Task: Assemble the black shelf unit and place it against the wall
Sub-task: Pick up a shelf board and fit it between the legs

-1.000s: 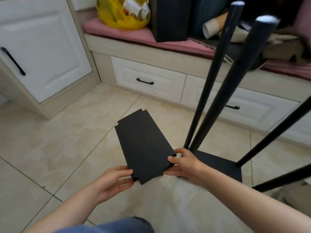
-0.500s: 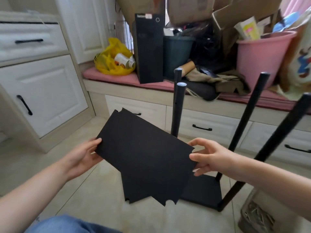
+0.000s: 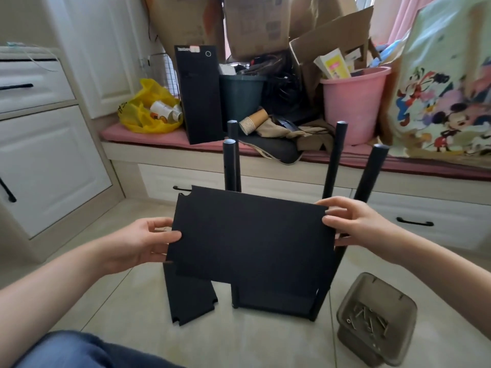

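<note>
Black board [image 3: 249, 235], flat and matte with notched corners, is held up off the tiled floor between two hands. The left hand [image 3: 144, 243] grips the board's left edge, thumb on its upper face and fingers under it. The right hand [image 3: 353, 221] pinches the board's right edge near the far corner, fingers curled over the rim.

Below the board's left end a second board [image 3: 190, 298] shows, its upper part hidden by the first; whether it lies on the floor or hangs from the left hand I cannot tell. Behind and under the board stands the shelf frame: four black posts [image 3: 334, 158] rise past the board's far edge, and the bottom shelf [image 3: 276, 298] sits on the floor beneath the board, mostly covered by it.

Right of the board and below it, a smoky plastic tub [image 3: 377, 320] on the floor holds loose screws [image 3: 368, 321]. Beyond the board runs a bench with a pink cushion [image 3: 148, 136] over white drawers [image 3: 159, 181], crowded with a yellow bag [image 3: 143, 110], a tall black box [image 3: 199, 94], a dark bin [image 3: 241, 94], paper cups [image 3: 252, 123], a pink bucket [image 3: 353, 102], cardboard boxes [image 3: 255, 25] and a cartoon-print bag [image 3: 446, 88]. Left of the board stands a white cabinet [image 3: 50, 166]. Nearer than the board, a knee in blue jeans [image 3: 79, 351].
</note>
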A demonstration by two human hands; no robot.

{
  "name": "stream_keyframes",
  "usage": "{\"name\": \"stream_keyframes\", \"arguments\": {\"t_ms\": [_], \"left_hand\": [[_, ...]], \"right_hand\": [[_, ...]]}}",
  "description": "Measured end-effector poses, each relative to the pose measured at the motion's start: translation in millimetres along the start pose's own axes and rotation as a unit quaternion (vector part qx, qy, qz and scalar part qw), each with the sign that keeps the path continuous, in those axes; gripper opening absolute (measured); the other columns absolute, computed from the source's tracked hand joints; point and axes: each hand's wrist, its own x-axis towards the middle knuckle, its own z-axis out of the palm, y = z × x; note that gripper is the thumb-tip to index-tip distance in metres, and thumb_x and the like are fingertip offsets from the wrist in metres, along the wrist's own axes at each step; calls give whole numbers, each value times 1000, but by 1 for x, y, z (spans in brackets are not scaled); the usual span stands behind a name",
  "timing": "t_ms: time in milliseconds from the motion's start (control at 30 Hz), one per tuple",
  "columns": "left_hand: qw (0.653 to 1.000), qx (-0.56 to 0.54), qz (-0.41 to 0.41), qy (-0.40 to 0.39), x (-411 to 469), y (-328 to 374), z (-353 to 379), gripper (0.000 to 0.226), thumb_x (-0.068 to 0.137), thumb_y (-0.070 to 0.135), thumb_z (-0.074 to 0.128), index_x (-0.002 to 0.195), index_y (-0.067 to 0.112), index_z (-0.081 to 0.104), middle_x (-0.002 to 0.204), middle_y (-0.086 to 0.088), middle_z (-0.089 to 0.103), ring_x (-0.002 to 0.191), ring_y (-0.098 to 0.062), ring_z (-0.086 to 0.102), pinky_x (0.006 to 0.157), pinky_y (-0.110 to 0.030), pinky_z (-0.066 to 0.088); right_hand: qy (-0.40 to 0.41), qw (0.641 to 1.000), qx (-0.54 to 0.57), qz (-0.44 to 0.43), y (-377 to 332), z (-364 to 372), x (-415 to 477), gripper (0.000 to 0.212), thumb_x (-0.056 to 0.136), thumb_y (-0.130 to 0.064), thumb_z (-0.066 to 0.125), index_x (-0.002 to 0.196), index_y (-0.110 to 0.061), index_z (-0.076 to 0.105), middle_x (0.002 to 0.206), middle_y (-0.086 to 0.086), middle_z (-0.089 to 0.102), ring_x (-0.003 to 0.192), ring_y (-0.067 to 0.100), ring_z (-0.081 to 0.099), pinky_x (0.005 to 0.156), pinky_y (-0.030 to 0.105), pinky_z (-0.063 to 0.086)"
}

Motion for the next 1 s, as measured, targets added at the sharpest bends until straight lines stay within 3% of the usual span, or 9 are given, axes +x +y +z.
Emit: {"name": "stream_keyframes", "arguments": {"t_ms": [67, 200, 267, 367, 467, 567, 633, 833, 1000], "left_hand": [[1000, -7, 9, -4, 0, 4, 10, 76, 51, 40, 100, 119, 18, 74, 124, -16, 71, 111, -38, 69, 87, -41, 61], [999, -33, 27, 31, 2, 7, 23, 37, 78, 24, 79, 114, 17, 77, 121, -16, 72, 104, -35, 72, 76, -35, 62], [997, -50, 34, 51, 3, 8, 24, 42, 80, 19, 71, 122, 12, 73, 119, -15, 73, 101, -34, 73, 74, -35, 62], [996, -63, 44, 51, 1, 10, 26, 48, 78, 26, 82, 122, 10, 73, 120, -16, 72, 102, -33, 73, 76, -36, 62], [994, -76, 59, 54, 1, 13, 28, 34, 79, 24, 77, 112, 16, 78, 120, -17, 72, 101, -33, 74, 76, -36, 62], [992, -76, 84, 62, 0, 19, 30, 37, 76, 26, 75, 111, 18, 78, 120, -17, 72, 102, -34, 74, 76, -35, 62], [988, -69, 116, 74, -1, 27, 32, 35, 77, 25, 74, 110, 19, 78, 118, -16, 73, 102, -34, 73, 75, -34, 62], [963, -67, 212, 152, 2, 81, 47, 44, 76, 27, 76, 118, 20, 72, 108, -7, 77, 89, -23, 77, 63, -30, 61], [948, -41, 241, 202, 18, 135, 56, 24, 82, 32, 77, 105, 27, 76, 96, 3, 79, 79, -14, 76, 58, -28, 60]], "right_hand": [[50, 998, 49, 6, 2, -5, -3, 23, 95, -15, 64, 117, -22, 63, 111, 2, 70, 95, 20, 72, 67, 31, 60], [108, 983, 144, 33, 7, -8, -4, 19, 91, -18, 69, 108, -10, 69, 106, 9, 75, 95, 21, 73, 70, 30, 59], [118, 970, 208, 44, 10, -8, -3, 21, 90, -12, 68, 108, -2, 70, 105, 12, 75, 95, 22, 74, 78, 30, 57], [110, 968, 224, 42, 10, -8, -7, 24, 90, -2, 65, 114, 2, 67, 107, 13, 75, 97, 22, 73, 81, 29, 56], [72, 986, 151, -6, 10, -5, -15, 34, 93, -1, 61, 123, -17, 64, 101, 3, 76, 95, 20, 74, 73, 29, 59], [73, 986, 144, -51, 6, -3, -18, 53, 95, -4, 59, 131, -42, 52, 105, 0, 76, 95, 20, 73, 72, 33, 60], [77, 981, 158, -84, -1, -6, -19, 55, 96, -4, 58, 132, -44, 49, 106, 0, 76, 96, 19, 73, 70, 31, 61], [157, 965, 153, -146, -42, -28, -19, 30, 96, -13, 60, 120, -31, 60, 98, -4, 77, 85, 11, 74, 61, 23, 58], [212, 964, 87, -136, -82, -65, -5, 5, 93, -21, 66, 96, -24, 70, 90, -4, 74, 70, 5, 69, 57, 20, 57]]}}
